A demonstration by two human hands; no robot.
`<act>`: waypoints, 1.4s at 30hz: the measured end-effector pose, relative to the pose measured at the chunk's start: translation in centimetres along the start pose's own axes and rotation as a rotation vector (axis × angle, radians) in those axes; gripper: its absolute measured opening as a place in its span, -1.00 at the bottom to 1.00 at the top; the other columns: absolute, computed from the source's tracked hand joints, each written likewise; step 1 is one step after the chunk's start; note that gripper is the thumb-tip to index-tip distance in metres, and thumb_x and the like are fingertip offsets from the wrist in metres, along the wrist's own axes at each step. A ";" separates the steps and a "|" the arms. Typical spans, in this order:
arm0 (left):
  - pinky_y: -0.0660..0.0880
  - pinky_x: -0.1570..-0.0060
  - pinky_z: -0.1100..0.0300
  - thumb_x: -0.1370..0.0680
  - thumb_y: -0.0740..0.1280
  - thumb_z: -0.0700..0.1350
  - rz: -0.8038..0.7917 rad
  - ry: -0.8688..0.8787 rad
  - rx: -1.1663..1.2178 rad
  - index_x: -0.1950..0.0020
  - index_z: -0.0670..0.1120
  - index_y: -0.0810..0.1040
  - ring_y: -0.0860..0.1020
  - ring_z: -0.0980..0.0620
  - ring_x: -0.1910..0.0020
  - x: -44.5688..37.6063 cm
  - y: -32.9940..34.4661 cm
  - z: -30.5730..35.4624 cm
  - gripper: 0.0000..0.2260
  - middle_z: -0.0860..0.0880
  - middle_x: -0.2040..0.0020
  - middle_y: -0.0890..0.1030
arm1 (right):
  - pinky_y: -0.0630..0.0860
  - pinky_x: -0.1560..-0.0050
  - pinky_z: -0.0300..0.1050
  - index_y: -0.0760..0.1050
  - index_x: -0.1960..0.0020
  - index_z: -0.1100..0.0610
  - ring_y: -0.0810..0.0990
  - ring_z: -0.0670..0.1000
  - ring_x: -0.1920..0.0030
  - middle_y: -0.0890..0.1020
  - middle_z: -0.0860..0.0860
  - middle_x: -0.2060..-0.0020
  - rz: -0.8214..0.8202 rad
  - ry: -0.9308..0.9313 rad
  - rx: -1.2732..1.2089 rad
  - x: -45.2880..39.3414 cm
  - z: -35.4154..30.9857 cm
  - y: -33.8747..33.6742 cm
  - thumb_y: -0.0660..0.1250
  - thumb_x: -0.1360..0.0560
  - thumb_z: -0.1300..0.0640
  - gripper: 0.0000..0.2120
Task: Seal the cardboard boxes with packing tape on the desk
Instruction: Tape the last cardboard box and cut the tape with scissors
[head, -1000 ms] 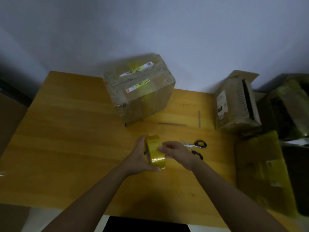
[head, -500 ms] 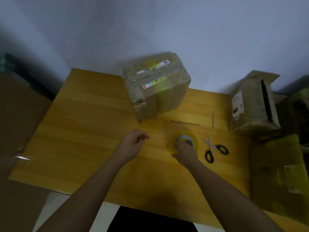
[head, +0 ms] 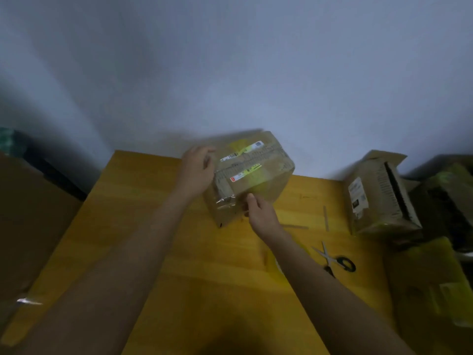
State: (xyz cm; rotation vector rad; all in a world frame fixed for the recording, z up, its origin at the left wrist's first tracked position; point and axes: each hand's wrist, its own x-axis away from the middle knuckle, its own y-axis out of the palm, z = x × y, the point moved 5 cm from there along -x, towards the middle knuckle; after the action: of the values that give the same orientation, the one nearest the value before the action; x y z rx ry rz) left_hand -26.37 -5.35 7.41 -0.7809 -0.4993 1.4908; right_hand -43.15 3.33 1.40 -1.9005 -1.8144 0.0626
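Note:
A taped cardboard box (head: 258, 175) with white and yellow labels stands at the back of the wooden desk (head: 153, 226). My left hand (head: 197, 172) grips its upper left edge, fingers curled over the top. My right hand (head: 258, 213) holds the box's near lower edge, thumb on the front face. The yellow tape roll (head: 279, 267) lies flat on the desk, mostly hidden under my right forearm. A loose end of clear tape shines on the box's near left corner.
Black-handled scissors (head: 335, 262) lie right of my right forearm. A second box (head: 378, 196) lies on its side with open flaps at the desk's right end. Flattened cardboard (head: 430, 290) covers the near right. Brown cardboard (head: 33, 213) stands left of the desk.
My right hand set the tape roll flat on the desk and let go. Both hands then reached forward and took hold of the labelled box.

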 end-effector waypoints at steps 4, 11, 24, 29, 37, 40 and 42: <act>0.11 -0.44 0.12 -0.66 0.14 -0.11 -0.231 0.030 -0.094 -0.48 -0.16 0.31 0.19 -0.08 -0.51 -3.8 1.5 -1.2 -0.61 -0.13 -0.52 0.27 | 0.49 -0.22 0.15 0.53 -0.09 0.04 0.55 0.12 -0.12 0.60 0.06 -0.07 0.094 0.147 -0.209 0.8 1.5 2.4 0.10 -0.66 -0.08 -0.71; 0.36 0.08 0.14 -0.65 0.13 0.03 -0.454 -0.066 -0.007 -0.16 -0.11 0.50 0.53 -0.10 -0.08 -5.0 3.1 -4.3 -0.73 -0.08 -0.08 0.58 | 0.45 0.04 -0.09 0.42 0.13 0.06 0.50 -0.04 0.11 0.50 0.02 0.14 0.199 -0.017 -0.344 0.9 2.0 3.8 0.31 -0.60 0.17 -0.85; 0.53 -0.09 -0.09 -0.48 0.20 0.37 -0.457 -0.369 0.168 -0.38 -0.06 0.32 0.52 -0.07 -0.14 4.3 4.1 -5.7 -0.35 -0.07 -0.28 0.46 | 0.58 0.07 -0.18 0.60 -0.01 0.08 0.60 0.06 0.02 0.65 0.08 0.06 0.225 0.272 -0.502 0.6 5.6 -2.3 0.29 -0.61 0.17 -0.89; 0.52 -0.12 -0.13 -0.48 0.25 0.32 -0.425 -0.442 0.192 -0.40 -0.09 0.30 0.50 -0.12 -0.17 4.3 4.2 -5.6 -0.34 -0.10 -0.30 0.43 | 0.60 0.04 -0.14 0.50 0.00 0.23 0.56 0.02 0.08 0.58 0.07 0.12 0.195 0.257 -0.347 -0.4 4.9 -2.2 0.20 -0.65 0.17 -0.84; 0.51 -0.08 -0.02 -0.57 0.26 0.16 -0.371 -0.466 0.245 -0.36 -0.13 0.34 0.49 -0.05 -0.09 4.4 4.2 -4.8 -0.50 -0.07 -0.22 0.48 | 0.59 -0.03 0.00 0.39 -0.06 0.25 0.54 0.07 0.14 0.53 0.10 0.22 0.295 0.224 -0.425 -0.3 4.8 -6.7 0.09 -0.67 0.25 -0.88; 0.52 -0.12 -0.11 -0.55 0.27 0.20 -0.369 -0.476 0.235 -0.32 -0.09 0.38 0.50 -0.09 -0.14 4.5 4.2 -4.9 -0.52 -0.08 -0.25 0.47 | 0.60 0.03 0.00 0.40 0.04 0.23 0.49 0.06 0.23 0.49 0.12 0.30 0.265 0.257 -0.603 0.2 4.3 -6.5 0.12 -0.66 0.27 -0.87; 0.53 -0.12 -0.10 -0.55 0.28 0.18 -0.372 -0.478 0.240 -0.34 -0.09 0.38 0.50 -0.10 -0.16 4.6 3.9 -4.8 -0.52 -0.09 -0.27 0.47 | 0.61 0.07 -0.05 0.41 0.02 0.23 0.51 0.06 0.21 0.49 0.12 0.25 0.241 0.248 -0.658 0.6 4.0 -6.3 0.22 -0.64 0.23 -0.92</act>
State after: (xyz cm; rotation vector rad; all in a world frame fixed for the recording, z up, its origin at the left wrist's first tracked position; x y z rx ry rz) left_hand -25.31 -1.94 0.56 -0.1230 -0.7600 1.3481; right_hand -50.35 5.05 0.55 -2.4229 -1.5354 -0.7381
